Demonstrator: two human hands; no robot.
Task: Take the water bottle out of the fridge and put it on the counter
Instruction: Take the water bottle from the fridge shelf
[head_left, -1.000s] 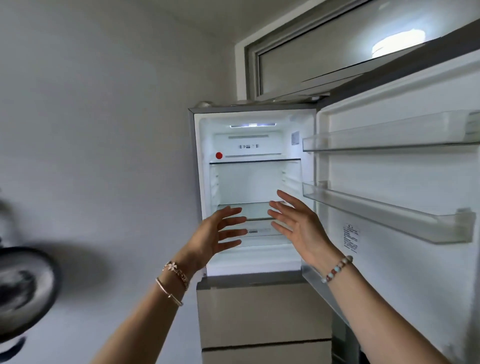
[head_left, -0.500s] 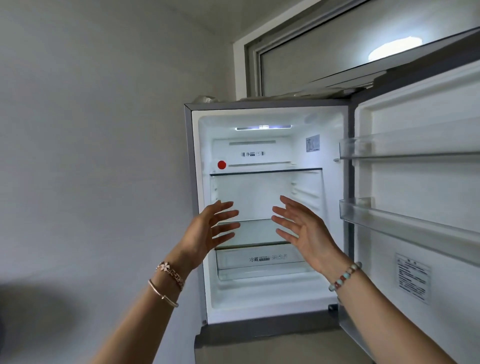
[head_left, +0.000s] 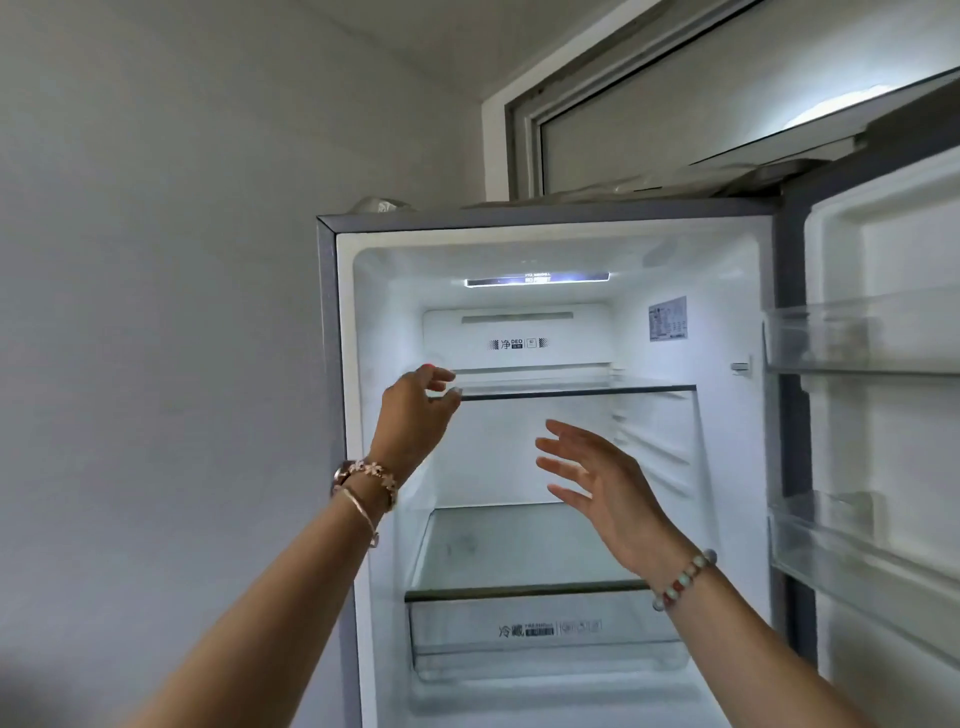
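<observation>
The fridge (head_left: 332, 364) stands open, lit inside, with white walls and glass shelves. I see no water bottle anywhere; the small red thing at the upper shelf's left end is almost hidden behind my left hand. My left hand (head_left: 418, 410) is raised to the left end of the upper glass shelf (head_left: 576, 391), fingers curled and apart, a red tip just showing above them. My right hand (head_left: 597, 483) hovers open in front of the middle compartment, fingers spread, holding nothing.
The open fridge door (head_left: 883, 467) is on the right with clear plastic door bins (head_left: 857, 338). A lower glass shelf (head_left: 519, 590) sits above a clear drawer (head_left: 545, 639). A white wall (head_left: 156, 312) is on the left. A window frame (head_left: 519, 130) is above the fridge.
The view has moved closer and up. My left hand rose from mid-height to the left end of the upper shelf, covering the red thing there. My right hand stayed open near the middle.
</observation>
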